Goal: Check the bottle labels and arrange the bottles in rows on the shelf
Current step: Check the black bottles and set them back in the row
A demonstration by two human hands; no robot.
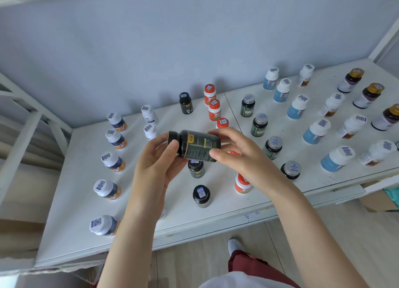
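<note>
A black bottle with a yellow-and-grey label lies sideways in the air above the white shelf, cap to the left. My left hand grips its cap end and my right hand holds its base end. Below it stand two more black bottles, and a third stands at the back. Bottles stand in rows running front to back: white ones with orange-and-navy labels on the left, orange-capped ones beside my right hand.
To the right stand rows of dark green bottles, blue-labelled white bottles, brown-labelled white bottles and gold-capped dark bottles. The shelf backs onto a grey wall. A cardboard box sits under the shelf at right. White frame bars rise at left.
</note>
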